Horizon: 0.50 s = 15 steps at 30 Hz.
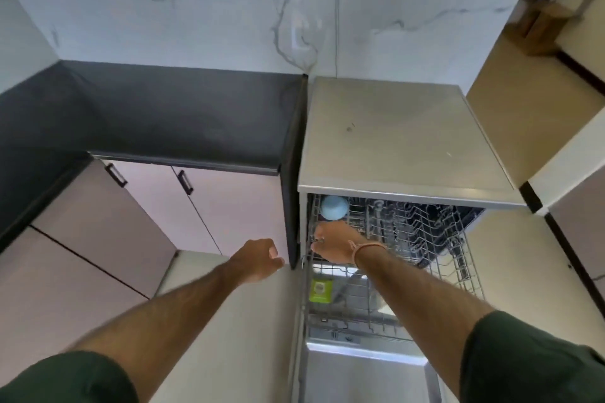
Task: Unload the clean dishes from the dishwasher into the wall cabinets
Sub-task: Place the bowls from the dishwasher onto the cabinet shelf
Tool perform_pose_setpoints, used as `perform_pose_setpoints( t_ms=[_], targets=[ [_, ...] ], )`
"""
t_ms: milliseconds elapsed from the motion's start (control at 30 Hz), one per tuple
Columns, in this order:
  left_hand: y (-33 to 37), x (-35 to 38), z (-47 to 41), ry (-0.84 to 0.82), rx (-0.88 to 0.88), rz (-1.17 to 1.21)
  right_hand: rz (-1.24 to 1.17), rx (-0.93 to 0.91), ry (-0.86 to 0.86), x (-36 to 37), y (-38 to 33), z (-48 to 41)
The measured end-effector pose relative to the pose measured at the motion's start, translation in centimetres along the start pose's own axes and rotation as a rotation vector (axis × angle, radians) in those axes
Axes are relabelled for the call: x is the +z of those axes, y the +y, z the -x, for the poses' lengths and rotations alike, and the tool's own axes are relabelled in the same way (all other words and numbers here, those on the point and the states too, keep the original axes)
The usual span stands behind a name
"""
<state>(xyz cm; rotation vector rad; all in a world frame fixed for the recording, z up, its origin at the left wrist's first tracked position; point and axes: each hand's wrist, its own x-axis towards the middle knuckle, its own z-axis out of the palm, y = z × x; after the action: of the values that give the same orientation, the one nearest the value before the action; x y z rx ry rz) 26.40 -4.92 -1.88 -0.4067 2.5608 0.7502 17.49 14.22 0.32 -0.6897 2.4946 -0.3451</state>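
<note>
Veined marble wall (196, 10), black countertop (180, 114), pinkish base cabinets (98, 232), possibly beige floor (229, 321)

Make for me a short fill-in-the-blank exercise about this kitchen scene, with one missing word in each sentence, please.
1. The round dish in the dishwasher, just beyond the right hand, is light ____.
2. The left hand holds ____.
3. The countertop left of the dishwasher is ____ in colour.
4. The small square item in the lower rack is ____.

Missing words: blue; nothing; black; green.
</note>
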Motion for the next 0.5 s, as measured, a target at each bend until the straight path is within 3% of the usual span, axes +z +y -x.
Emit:
perform_pose_setpoints(
  t_ms=[233, 500],
  targets=[
    [6.4, 10.6, -7.5, -0.098, 0.023, 0.054, -0.074, 0.063, -0.057, 4.1, 13.1, -3.2],
    [5.6, 20.3, -14.0, -0.205, 0.048, -0.142, -0.067, 0.214, -0.184, 12.7, 23.4, -3.7]
  ],
)
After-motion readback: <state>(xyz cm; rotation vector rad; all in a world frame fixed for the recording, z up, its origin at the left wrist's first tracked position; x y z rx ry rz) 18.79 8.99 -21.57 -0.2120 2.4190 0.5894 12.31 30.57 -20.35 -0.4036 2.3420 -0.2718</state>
